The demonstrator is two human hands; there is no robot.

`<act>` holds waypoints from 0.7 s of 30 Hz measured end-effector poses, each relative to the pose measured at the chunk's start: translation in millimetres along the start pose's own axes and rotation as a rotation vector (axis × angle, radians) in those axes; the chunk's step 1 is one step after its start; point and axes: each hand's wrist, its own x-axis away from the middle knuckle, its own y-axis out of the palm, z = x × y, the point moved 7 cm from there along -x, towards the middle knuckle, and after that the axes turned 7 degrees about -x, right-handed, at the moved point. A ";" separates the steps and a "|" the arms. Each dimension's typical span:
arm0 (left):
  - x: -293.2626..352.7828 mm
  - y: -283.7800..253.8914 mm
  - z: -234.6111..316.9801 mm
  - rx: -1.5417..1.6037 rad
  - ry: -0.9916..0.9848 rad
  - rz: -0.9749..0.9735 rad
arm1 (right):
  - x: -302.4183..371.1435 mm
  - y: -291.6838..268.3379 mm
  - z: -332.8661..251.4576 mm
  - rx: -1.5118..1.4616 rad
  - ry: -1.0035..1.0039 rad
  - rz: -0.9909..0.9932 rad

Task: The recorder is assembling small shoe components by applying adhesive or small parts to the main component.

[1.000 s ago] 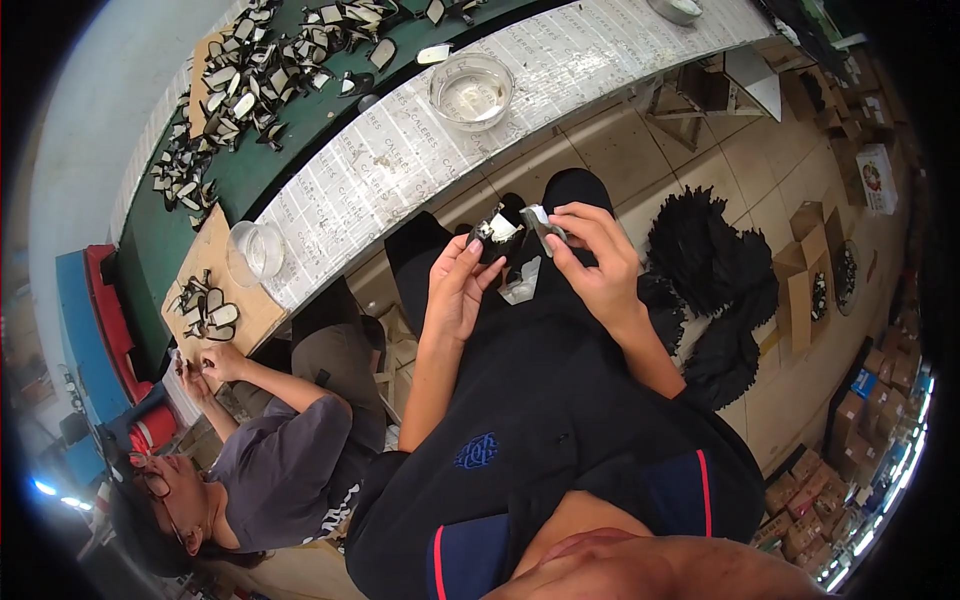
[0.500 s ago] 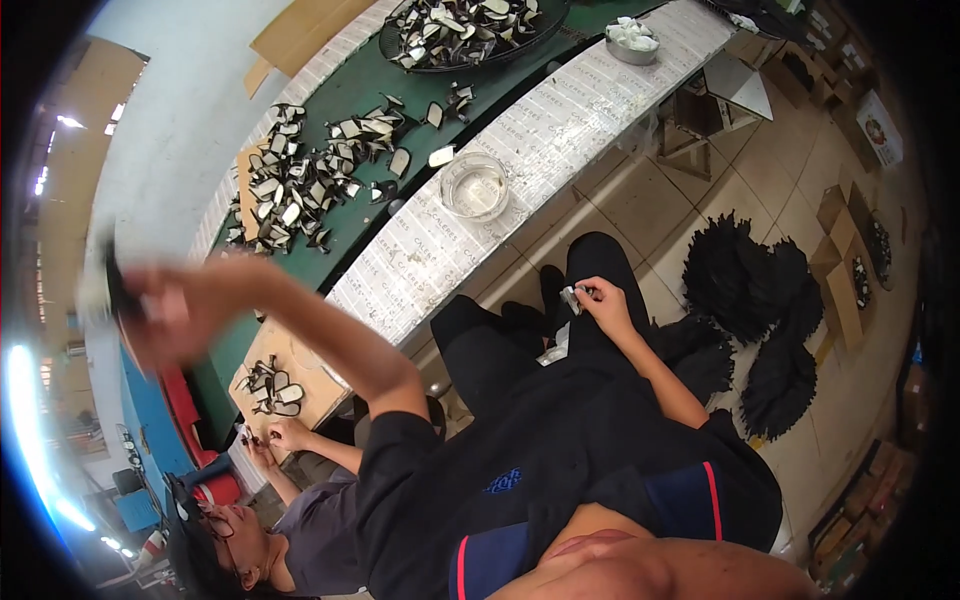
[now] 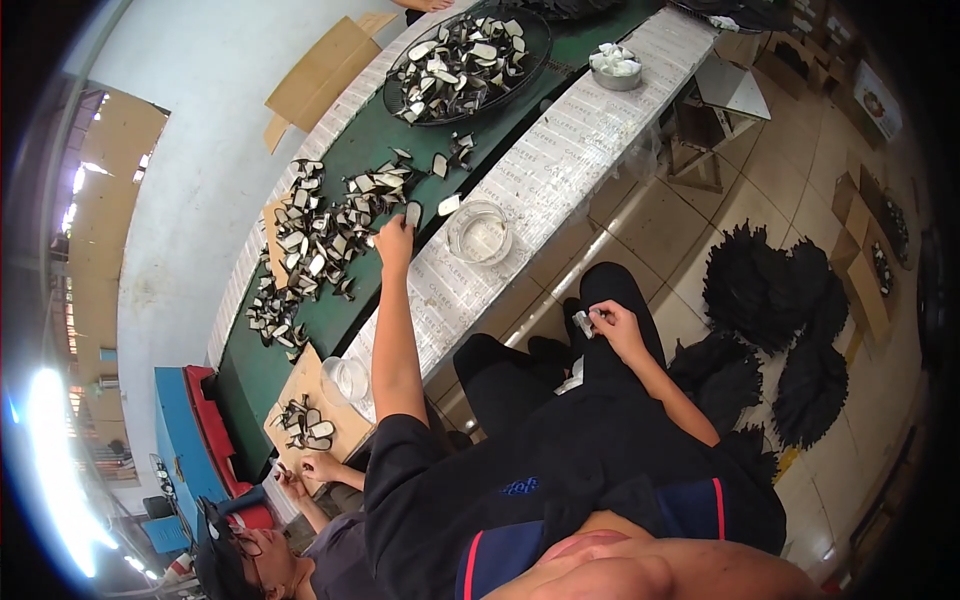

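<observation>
Over the green work surface, my left hand (image 3: 394, 243) reaches out with its fingers closed on the edge of a small black piece with a pale oval face (image 3: 413, 213), like a shoe heel. Similar pieces lie beside it in a loose heap (image 3: 325, 235). Above my thigh, my right hand (image 3: 620, 335) pinches a small pale, shiny piece (image 3: 584, 323) between thumb and fingers; its exact kind is too small to make out. One more pale-faced piece (image 3: 449, 205) rests at the edge of the paper-covered ledge (image 3: 520, 180).
A clear round tub (image 3: 479, 233) stands on the ledge, with a metal bowl of white pieces (image 3: 616, 68) farther along. A black basket (image 3: 467, 65) holds many pieces. At left, a co-worker's hands (image 3: 305, 475) work by a board (image 3: 345, 425). Black fringed bundles (image 3: 770, 285) lie on the floor.
My left hand has swung from the far left, where it was blurred with a dark thing, to the piece beside the heap. My right hand keeps its pinch. The view has shifted.
</observation>
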 end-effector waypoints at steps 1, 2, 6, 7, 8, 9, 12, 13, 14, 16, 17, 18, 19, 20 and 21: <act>2.4 -1.7 3.6 -0.047 0.011 0.035 | 1.5 -1.5 -0.2 0.000 -0.007 0.004; 3.6 -4.4 1.1 -0.046 0.009 0.041 | 2.7 -2.6 1.0 -0.022 0.006 0.016; 23.9 -41.2 -1.3 0.277 0.016 0.301 | -0.5 -3.8 10.5 -0.148 0.054 0.040; 31.4 -55.6 5.1 0.382 -0.009 0.335 | 1.2 -5.2 12.4 -0.144 0.062 0.043; 42.1 -63.6 10.9 0.441 -0.053 0.297 | 1.1 -5.8 13.5 -0.109 0.072 0.039; 58.2 -72.5 14.4 0.440 -0.065 0.294 | 0.6 -4.8 13.9 -0.073 0.082 0.027; 116.5 -97.5 32.5 0.051 0.028 0.421 | -2.5 -1.3 12.9 -0.095 0.080 0.022; 136.8 -99.0 33.9 -0.050 0.016 0.432 | -2.7 2.2 7.7 -0.105 0.121 0.020; 154.9 -94.6 34.8 -0.077 0.043 0.423 | -3.6 3.4 6.5 -0.104 0.132 0.020; 183.4 -75.6 40.7 -0.099 0.039 0.314 | -6.4 5.6 8.5 -0.098 0.156 0.010; 194.2 -70.0 48.2 -0.052 0.063 0.287 | -6.5 8.6 8.6 -0.081 0.170 -0.013; 203.5 -66.0 55.9 0.035 0.102 0.273 | -6.1 9.5 7.5 -0.097 0.171 -0.008; 208.5 -67.3 65.0 0.124 0.145 0.263 | -6.2 9.5 7.0 -0.116 0.168 0.001; 213.0 -64.7 63.6 0.191 0.105 0.249 | -6.2 10.6 7.4 -0.131 0.169 -0.002; 217.3 -59.1 59.3 0.194 0.087 0.248 | -5.0 11.1 7.3 -0.118 0.176 -0.013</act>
